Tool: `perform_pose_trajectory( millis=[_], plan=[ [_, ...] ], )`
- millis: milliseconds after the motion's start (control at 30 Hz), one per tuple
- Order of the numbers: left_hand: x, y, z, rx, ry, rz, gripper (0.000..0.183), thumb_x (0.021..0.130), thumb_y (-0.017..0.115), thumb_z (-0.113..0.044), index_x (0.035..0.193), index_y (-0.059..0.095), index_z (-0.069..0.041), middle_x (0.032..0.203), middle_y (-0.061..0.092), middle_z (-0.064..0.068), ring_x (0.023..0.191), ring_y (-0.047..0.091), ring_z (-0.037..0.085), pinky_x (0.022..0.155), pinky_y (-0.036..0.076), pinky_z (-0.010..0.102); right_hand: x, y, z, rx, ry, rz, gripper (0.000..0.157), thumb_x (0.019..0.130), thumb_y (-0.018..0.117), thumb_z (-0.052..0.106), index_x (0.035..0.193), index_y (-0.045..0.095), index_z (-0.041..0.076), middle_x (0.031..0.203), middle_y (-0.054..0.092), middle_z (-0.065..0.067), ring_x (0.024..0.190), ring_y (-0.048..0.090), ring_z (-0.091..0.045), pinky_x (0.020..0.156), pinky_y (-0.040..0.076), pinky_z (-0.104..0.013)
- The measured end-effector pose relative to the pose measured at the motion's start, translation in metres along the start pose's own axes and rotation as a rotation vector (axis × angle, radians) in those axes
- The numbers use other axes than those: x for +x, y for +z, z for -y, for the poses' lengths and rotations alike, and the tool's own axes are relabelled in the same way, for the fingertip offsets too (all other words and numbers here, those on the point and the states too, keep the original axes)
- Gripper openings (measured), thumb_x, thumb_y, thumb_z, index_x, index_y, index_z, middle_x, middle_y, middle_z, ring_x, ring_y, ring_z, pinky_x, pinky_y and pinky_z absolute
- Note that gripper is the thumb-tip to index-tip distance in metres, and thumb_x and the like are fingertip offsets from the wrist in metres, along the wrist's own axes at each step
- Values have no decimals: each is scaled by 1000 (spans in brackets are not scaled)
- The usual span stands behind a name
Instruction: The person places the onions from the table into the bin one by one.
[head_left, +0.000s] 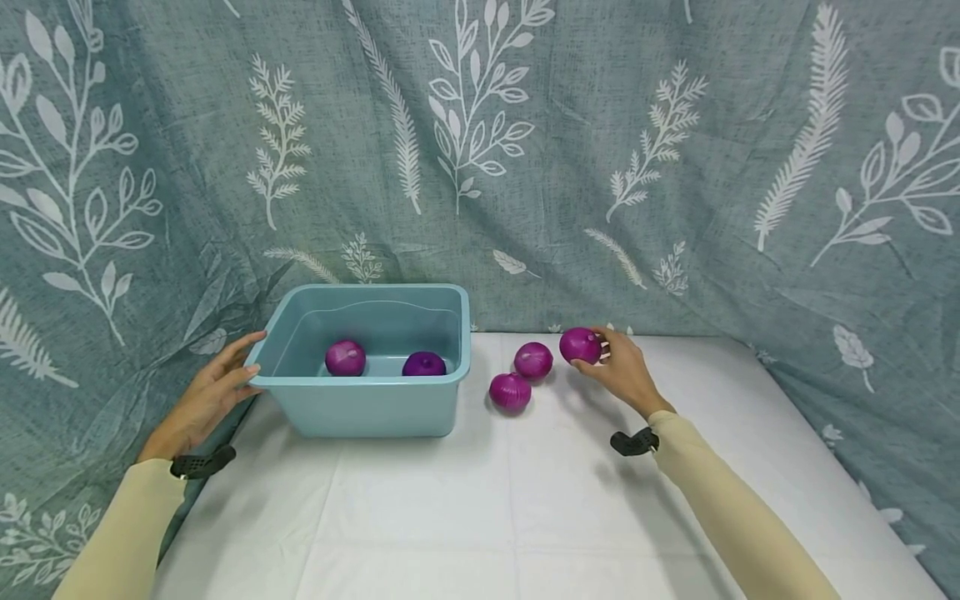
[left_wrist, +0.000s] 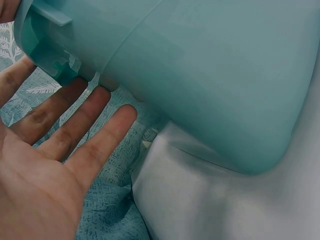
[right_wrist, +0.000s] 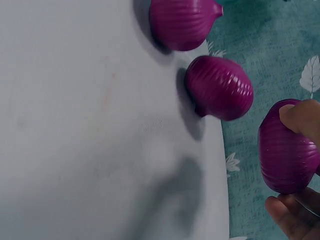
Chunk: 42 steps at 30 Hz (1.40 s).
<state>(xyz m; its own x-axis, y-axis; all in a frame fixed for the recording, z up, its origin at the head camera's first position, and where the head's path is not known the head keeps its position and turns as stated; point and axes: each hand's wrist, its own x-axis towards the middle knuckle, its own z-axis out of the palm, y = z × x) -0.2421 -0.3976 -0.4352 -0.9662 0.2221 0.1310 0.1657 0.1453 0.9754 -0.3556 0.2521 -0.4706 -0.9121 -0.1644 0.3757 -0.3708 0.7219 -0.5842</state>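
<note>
My right hand (head_left: 618, 371) grips a purple-red onion (head_left: 581, 345) between thumb and fingers, beyond two more onions on the white cloth. Of these, one onion (head_left: 533, 361) lies just behind the other onion (head_left: 510, 392). In the right wrist view, the thumb presses the side of the held onion (right_wrist: 285, 147). At the left end of a light blue plastic bin (head_left: 367, 412), my left hand (head_left: 201, 404) touches the rim. Its fingers (left_wrist: 102, 145) look straight and spread along the bin's side in the left wrist view.
Inside the bin are a purple onion (head_left: 346, 358) and a darker purple round item (head_left: 423, 364), partly hidden by the front rim. A white cloth (head_left: 420, 517) covers the table. Blue-green leaf-patterned curtains (head_left: 525, 250) hang close behind and at both sides.
</note>
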Motion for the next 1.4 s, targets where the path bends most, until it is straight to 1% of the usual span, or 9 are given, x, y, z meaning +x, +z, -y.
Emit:
perform_pose_trajectory(
  millis=[233, 400, 700, 867, 1067, 1267, 1400],
  plan=[
    [-1, 0, 0, 7, 1, 4, 60, 112, 46, -19, 166, 21, -25, 172, 1, 11, 154, 12, 35, 98, 50, 22, 0, 2, 23, 44, -16, 31, 76, 85, 88, 31, 145, 53, 0, 123, 61, -20, 100, 66, -34, 87, 59, -49],
    [-1, 0, 0, 1, 3, 8, 60, 112, 46, -19, 166, 20, -25, 172, -1, 10, 155, 8, 35, 98, 49, 21, 0, 4, 38, 60, -51, 26, 75, 85, 88, 29, 145, 53, 1, 123, 61, -19, 100, 66, -34, 88, 59, -50],
    [1, 0, -2, 5, -15, 2, 59, 112, 47, -20, 166, 22, -27, 172, 1, 10, 154, 10, 36, 98, 49, 21, 0, 8, 70, 83, -114, 30, 75, 86, 87, 33, 147, 53, 4, 128, 60, -14, 101, 66, -28, 88, 59, -45],
    [0, 0, -1, 4, -15, 2, 60, 112, 46, -20, 166, 21, -26, 172, 1, 11, 154, 9, 37, 98, 49, 21, 0, 10, 91, 102, -144, 46, 74, 85, 87, 34, 146, 54, 7, 129, 59, -12, 103, 65, -26, 89, 58, -42],
    [0, 0, 0, -15, -3, 4, 60, 112, 47, -19, 166, 21, -25, 172, 1, 10, 155, 9, 36, 98, 50, 21, -1, 11, 119, 151, -193, 53, 74, 84, 88, 32, 146, 55, 8, 128, 58, -11, 102, 67, -26, 89, 59, -43],
    [0, -2, 1, -18, 5, 7, 59, 112, 45, -18, 166, 21, -25, 172, 1, 11, 154, 12, 32, 99, 50, 22, -1, 12, 147, 189, -248, 55, 73, 85, 88, 32, 147, 55, 13, 127, 58, -7, 101, 68, -23, 87, 60, -37],
    [0, -2, 2, -13, 4, 6, 59, 112, 45, -19, 166, 21, -25, 172, 1, 11, 154, 13, 31, 99, 50, 23, -1, 15, 164, 204, -297, 64, 73, 84, 89, 31, 147, 55, 15, 126, 58, -6, 100, 69, -23, 84, 61, -35]
  ],
)
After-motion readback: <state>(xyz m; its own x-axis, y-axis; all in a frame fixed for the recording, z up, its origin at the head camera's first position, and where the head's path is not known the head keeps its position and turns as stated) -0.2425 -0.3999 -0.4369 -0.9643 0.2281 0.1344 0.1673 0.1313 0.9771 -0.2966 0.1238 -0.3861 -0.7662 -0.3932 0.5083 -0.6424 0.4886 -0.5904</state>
